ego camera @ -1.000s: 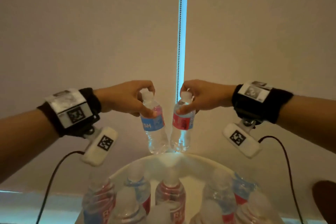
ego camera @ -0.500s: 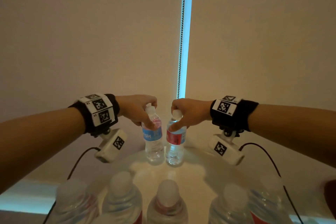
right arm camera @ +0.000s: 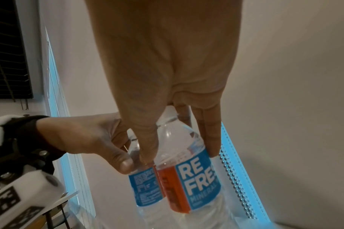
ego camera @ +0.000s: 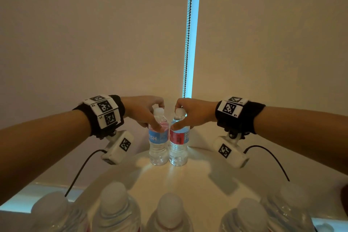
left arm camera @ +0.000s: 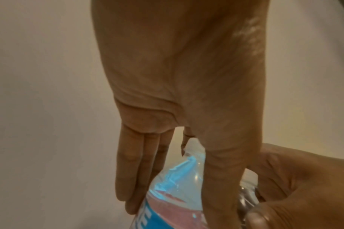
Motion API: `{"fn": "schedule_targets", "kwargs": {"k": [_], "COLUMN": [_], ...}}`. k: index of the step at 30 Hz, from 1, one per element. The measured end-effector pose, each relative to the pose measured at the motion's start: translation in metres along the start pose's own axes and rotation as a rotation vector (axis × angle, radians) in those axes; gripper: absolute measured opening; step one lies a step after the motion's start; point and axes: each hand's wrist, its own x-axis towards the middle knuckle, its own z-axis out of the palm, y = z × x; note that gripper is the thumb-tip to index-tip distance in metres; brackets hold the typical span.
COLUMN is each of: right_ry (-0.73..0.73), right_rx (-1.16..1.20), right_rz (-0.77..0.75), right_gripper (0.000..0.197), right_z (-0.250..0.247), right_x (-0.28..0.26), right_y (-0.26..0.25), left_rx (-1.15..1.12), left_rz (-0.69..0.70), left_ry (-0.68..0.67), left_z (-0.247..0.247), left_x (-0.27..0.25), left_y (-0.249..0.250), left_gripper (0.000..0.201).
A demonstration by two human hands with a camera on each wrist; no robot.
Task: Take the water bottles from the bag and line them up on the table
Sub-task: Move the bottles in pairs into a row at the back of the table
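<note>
Two small clear water bottles stand upright and touching at the far edge of the round white table (ego camera: pixel 188 184). My left hand (ego camera: pixel 148 115) grips the shoulder of the left bottle (ego camera: pixel 158 141), thumb in front on its blue label and fingers behind (left arm camera: pixel 140 170). My right hand (ego camera: pixel 186 117) holds the right bottle (ego camera: pixel 178 143) the same way, thumb on its red and blue label (right arm camera: pixel 188 182). Both white caps show above the hands. The bag is out of view.
Several more capped bottles (ego camera: pixel 113 211) stand blurred in a row at the near edge of the table. Behind the table hang pale roller blinds, with a bright gap and a bead chain (ego camera: pixel 189 34) between them. Wrist-camera cables (ego camera: pixel 82 171) trail beneath both arms.
Both hands have lowered the two bottles from the air onto the far edge of the table and brought them together. The view has tilted so the near bottles look closer.
</note>
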Motion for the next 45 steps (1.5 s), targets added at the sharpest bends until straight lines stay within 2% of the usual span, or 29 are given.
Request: {"fn": "schedule_targets", "kwargs": {"k": [4,7,10,14,17,20,25,28,31,34,36,38,40,45], "right_ry": [-0.018,-0.01,0.003,0.045,0.123,0.192,0.293,0.262,0.209,0.121,0.0,-0.101,-0.138,-0.037], "right_rx": [0.02,0.011,0.003,-0.002,-0.004,0.056,0.162,0.186,0.186,0.205,0.222,0.206,0.181,0.25], "right_rz": [0.001,0.018,0.034,0.03,0.031,0.035,-0.033,-0.039,-0.056,-0.099,-0.134,-0.162,-0.189,-0.227], "right_gripper": [0.047,0.059,0.07,0.073,0.067,0.055,0.011,0.037,0.049,0.053,0.059,0.075,0.087,0.069], "right_z": [0.0,0.001,0.0,-0.006,-0.019,-0.038,-0.07,-0.079,-0.074,-0.058,-0.044,-0.029,-0.014,0.01], "right_x": [-0.002,-0.002,-0.003,-0.011,-0.024,-0.045,-0.096,-0.133,-0.172,-0.208,-0.232,-0.252,-0.264,-0.272], "right_y": [0.001,0.0,-0.002,-0.004,-0.004,0.001,0.02,0.037,0.054,0.066,0.069,0.068,0.065,0.05], "left_rx": [-0.02,-0.018,-0.006,0.007,0.053,0.066,0.127,0.21,0.195,0.002,-0.11,-0.138,-0.132,-0.058], "left_rz": [-0.021,-0.039,-0.065,-0.046,-0.017,0.021,0.098,0.129,0.172,0.218,0.229,0.25,0.254,0.226], "left_ry": [-0.012,-0.011,0.011,0.073,0.159,0.244,0.331,0.386,0.412,0.457,0.488,0.454,0.39,0.42], "left_z": [-0.001,-0.001,-0.002,-0.008,-0.015,-0.023,-0.035,-0.037,-0.031,-0.012,0.005,0.024,0.044,0.064], "left_x": [-0.001,-0.004,-0.007,-0.015,-0.028,-0.052,-0.11,-0.155,-0.203,-0.237,-0.254,-0.269,-0.281,-0.283], "left_y": [-0.004,-0.003,0.0,0.004,0.005,0.004,-0.003,-0.011,-0.023,-0.034,-0.039,-0.042,-0.045,-0.045], "left_gripper": [0.049,0.051,0.06,0.074,0.076,0.067,0.046,0.044,0.053,0.06,0.061,0.061,0.064,0.064]}}
